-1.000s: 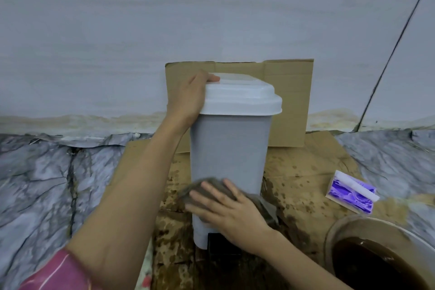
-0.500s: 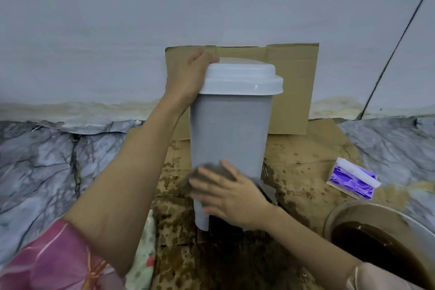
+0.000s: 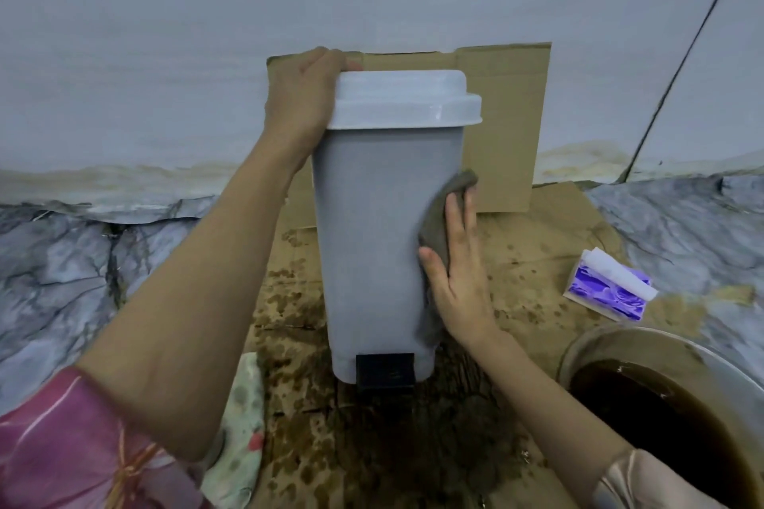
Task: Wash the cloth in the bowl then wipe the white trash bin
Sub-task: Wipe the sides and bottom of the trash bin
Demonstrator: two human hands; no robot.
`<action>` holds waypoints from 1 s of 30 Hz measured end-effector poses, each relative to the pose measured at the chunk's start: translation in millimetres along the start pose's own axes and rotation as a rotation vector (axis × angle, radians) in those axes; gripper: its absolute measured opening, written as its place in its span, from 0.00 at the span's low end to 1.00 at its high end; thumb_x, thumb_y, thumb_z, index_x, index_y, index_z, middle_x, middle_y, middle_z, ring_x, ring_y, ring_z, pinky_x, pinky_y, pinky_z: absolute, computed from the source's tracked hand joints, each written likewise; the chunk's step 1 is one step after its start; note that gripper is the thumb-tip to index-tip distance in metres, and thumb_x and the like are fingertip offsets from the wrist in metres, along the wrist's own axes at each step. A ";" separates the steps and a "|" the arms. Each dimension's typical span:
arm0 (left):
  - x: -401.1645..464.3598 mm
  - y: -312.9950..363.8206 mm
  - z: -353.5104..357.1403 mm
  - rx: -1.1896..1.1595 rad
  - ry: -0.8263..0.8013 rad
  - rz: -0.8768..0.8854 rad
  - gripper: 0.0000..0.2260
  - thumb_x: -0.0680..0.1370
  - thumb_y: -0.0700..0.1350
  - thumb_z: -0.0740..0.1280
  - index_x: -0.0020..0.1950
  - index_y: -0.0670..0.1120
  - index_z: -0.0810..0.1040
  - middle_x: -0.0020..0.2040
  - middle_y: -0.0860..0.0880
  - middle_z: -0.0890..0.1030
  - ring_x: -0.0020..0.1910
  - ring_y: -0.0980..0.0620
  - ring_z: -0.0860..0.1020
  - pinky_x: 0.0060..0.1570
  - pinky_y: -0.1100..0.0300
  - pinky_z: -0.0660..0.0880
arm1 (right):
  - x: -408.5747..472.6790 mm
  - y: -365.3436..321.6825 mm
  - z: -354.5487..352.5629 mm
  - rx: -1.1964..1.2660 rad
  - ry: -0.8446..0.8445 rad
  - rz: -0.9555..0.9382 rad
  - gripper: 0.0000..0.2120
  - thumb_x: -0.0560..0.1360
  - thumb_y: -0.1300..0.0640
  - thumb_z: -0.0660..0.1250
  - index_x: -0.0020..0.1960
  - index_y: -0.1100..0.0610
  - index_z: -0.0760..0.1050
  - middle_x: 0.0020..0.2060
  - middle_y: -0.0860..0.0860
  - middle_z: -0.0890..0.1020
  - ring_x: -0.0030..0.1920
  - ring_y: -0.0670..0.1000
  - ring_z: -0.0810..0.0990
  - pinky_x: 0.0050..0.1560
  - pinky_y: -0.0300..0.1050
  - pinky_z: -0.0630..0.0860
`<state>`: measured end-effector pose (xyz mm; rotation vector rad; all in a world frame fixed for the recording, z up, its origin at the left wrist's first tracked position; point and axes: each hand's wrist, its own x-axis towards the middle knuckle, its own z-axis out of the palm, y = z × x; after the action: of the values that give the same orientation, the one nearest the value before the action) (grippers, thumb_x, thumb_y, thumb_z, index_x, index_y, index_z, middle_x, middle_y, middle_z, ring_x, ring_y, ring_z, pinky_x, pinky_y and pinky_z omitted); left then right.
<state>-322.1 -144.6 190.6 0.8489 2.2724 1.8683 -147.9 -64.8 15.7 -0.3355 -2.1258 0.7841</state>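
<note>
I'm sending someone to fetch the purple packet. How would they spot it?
Start at the white bin standing on the stained cardboard. Look to its right, beyond the bowl of brown water. The packet lies flat at the cardboard's edge, the only purple thing there, with a white strip along its top.

Left grip [image 3: 304, 99] curled, clasping; right grip [image 3: 461, 260] flat, pressing.

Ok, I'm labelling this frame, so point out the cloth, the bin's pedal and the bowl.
cloth [image 3: 439, 215], head view, on its middle fold against the bin's side.
pedal [image 3: 385, 371], head view, on its black front face.
bowl [image 3: 620, 337], head view, on its near rim.
</note>
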 end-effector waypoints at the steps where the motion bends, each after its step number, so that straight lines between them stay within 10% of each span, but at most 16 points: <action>1: 0.9 -0.9 -0.4 -0.005 0.007 -0.004 0.14 0.68 0.52 0.61 0.42 0.46 0.82 0.39 0.55 0.79 0.39 0.54 0.72 0.43 0.57 0.67 | -16.1 7.2 4.3 0.002 -0.067 -0.053 0.27 0.80 0.41 0.50 0.75 0.35 0.41 0.75 0.37 0.36 0.77 0.52 0.40 0.76 0.46 0.43; 5: 1.2 -2.6 0.4 -0.016 0.028 -0.007 0.14 0.69 0.51 0.61 0.44 0.47 0.84 0.41 0.58 0.81 0.41 0.55 0.74 0.45 0.59 0.69 | -119.8 46.2 27.8 -0.135 -0.234 -0.070 0.26 0.83 0.50 0.50 0.76 0.38 0.44 0.77 0.44 0.37 0.77 0.56 0.42 0.75 0.45 0.46; 10: -1.8 -1.8 1.3 -0.013 0.024 -0.016 0.10 0.71 0.50 0.62 0.39 0.51 0.83 0.39 0.58 0.81 0.42 0.54 0.75 0.46 0.57 0.70 | -203.3 43.6 48.1 -0.066 -0.371 0.273 0.48 0.78 0.70 0.58 0.68 0.25 0.35 0.71 0.29 0.32 0.76 0.47 0.39 0.73 0.42 0.61; 14: -2.6 -4.8 -2.4 -0.030 0.009 -0.044 0.09 0.70 0.51 0.63 0.38 0.54 0.84 0.43 0.59 0.83 0.45 0.54 0.77 0.48 0.58 0.71 | -194.9 30.2 41.9 -0.153 -0.204 0.243 0.48 0.74 0.76 0.61 0.75 0.35 0.44 0.76 0.37 0.41 0.77 0.47 0.41 0.73 0.47 0.54; 19: -0.2 -3.5 1.2 -0.030 0.004 -0.041 0.10 0.72 0.49 0.62 0.38 0.53 0.83 0.37 0.61 0.81 0.41 0.56 0.76 0.45 0.59 0.70 | -80.1 -7.4 21.4 -0.057 0.008 -0.012 0.23 0.83 0.54 0.49 0.77 0.43 0.50 0.77 0.40 0.44 0.77 0.54 0.41 0.75 0.54 0.46; 25: 0.7 -1.2 -3.2 -0.031 0.000 -0.042 0.12 0.71 0.50 0.61 0.39 0.51 0.84 0.41 0.59 0.82 0.41 0.55 0.76 0.47 0.57 0.71 | -53.0 0.5 20.2 -0.395 -0.284 -0.363 0.19 0.83 0.48 0.47 0.73 0.46 0.62 0.76 0.41 0.53 0.77 0.53 0.41 0.75 0.53 0.35; 30: -10.5 1.6 -0.6 0.007 -0.019 -0.019 0.09 0.68 0.52 0.62 0.34 0.54 0.82 0.37 0.60 0.81 0.42 0.54 0.76 0.51 0.53 0.72 | -119.8 20.4 25.8 -0.268 -0.420 -0.339 0.16 0.83 0.49 0.51 0.64 0.48 0.73 0.69 0.43 0.71 0.77 0.49 0.54 0.76 0.49 0.45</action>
<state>-313.0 -149.8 189.3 0.8399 2.2686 1.8376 -94.0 -117.7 -82.9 0.0650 -2.5978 0.3940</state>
